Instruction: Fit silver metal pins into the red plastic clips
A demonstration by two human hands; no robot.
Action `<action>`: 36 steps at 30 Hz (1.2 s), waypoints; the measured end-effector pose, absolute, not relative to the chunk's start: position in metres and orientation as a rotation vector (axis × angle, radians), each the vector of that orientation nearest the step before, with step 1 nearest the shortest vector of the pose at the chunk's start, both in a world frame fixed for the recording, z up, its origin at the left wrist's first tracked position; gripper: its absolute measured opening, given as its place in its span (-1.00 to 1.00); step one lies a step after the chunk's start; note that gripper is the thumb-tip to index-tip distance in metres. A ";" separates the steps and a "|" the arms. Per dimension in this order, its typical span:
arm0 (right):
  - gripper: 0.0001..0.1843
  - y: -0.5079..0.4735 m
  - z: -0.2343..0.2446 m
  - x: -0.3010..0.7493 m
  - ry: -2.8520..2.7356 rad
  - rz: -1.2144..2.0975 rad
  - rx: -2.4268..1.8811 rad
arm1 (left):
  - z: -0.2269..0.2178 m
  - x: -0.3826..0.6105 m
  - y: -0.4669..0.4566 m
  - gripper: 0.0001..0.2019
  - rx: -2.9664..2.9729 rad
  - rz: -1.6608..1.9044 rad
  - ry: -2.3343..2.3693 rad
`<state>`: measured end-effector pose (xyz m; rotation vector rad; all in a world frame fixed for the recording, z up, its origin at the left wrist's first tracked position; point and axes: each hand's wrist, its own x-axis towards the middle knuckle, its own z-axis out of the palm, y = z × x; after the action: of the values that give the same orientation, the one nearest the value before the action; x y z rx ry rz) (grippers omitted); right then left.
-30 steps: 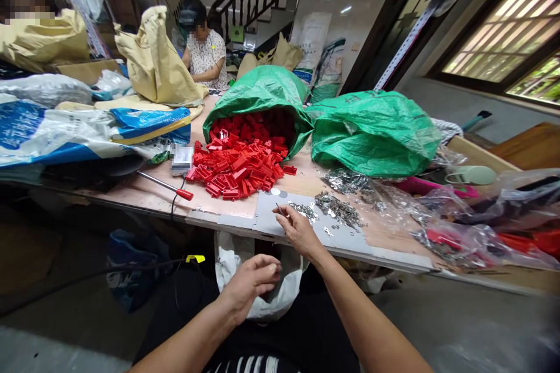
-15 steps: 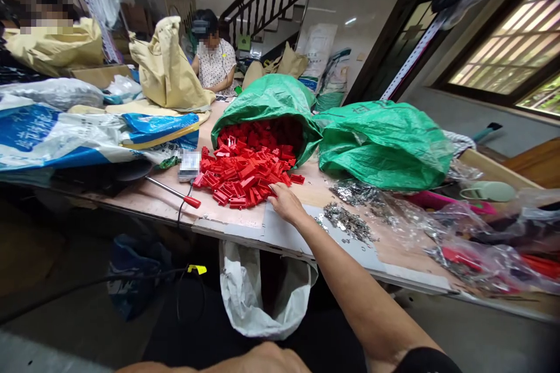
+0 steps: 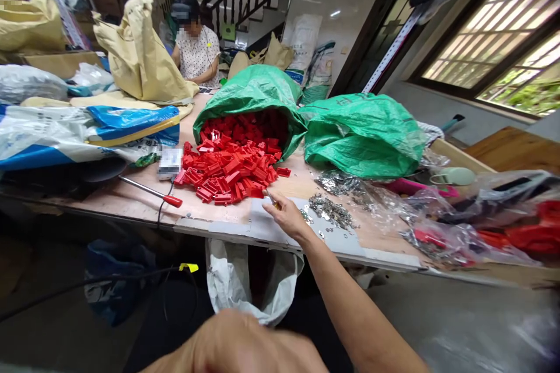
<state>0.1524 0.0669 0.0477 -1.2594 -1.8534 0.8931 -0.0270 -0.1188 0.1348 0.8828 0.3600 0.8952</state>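
Observation:
My right hand [image 3: 286,217] is just in front of the pile of red plastic parts [image 3: 231,172], near its right-hand lower edge. Its thumb and fingers pinch something small with a yellowish glint, too small to name. To the right of that hand lie loose little metal pieces [image 3: 331,211] on a grey sheet [image 3: 265,218]. My left hand [image 3: 245,341] looms large and blurred at the bottom, close to the camera. Its fingers are hidden, so I cannot tell what it holds.
The red parts spill from a green woven sack [image 3: 254,90]; another green sack [image 3: 365,137] lies beside it. A white sack [image 3: 225,277] hangs open below the table edge. A red-tipped metal rod [image 3: 151,191] juts out at left. Across the table sits a person [image 3: 199,55].
My right hand has drawn back slightly from the red pile, a small thing now showing in its fingers. My left hand has risen further into view. The whole scene has shifted left.

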 end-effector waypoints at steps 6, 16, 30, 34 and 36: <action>-0.38 0.003 0.054 0.176 -1.518 1.515 -1.200 | 0.078 0.007 -0.067 -0.76 0.609 1.253 0.911; -0.56 -0.050 0.051 0.211 -1.709 1.403 -1.251 | 0.031 0.016 -0.054 -0.70 1.071 1.181 1.051; -0.86 0.001 0.027 0.285 -1.991 0.232 -1.829 | 0.028 0.022 -0.064 -0.70 0.910 1.126 0.925; -0.88 0.001 0.031 0.283 -1.993 0.180 -1.820 | 0.025 0.020 -0.064 -0.69 0.968 1.164 0.957; -0.90 -0.001 0.036 0.279 -1.938 0.230 -1.768 | 0.024 0.018 -0.064 -0.69 1.036 1.211 0.990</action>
<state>0.2791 -0.0014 0.0364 -1.7685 -1.9379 0.2297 0.0181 -0.0636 0.0237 1.0358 0.9904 1.2111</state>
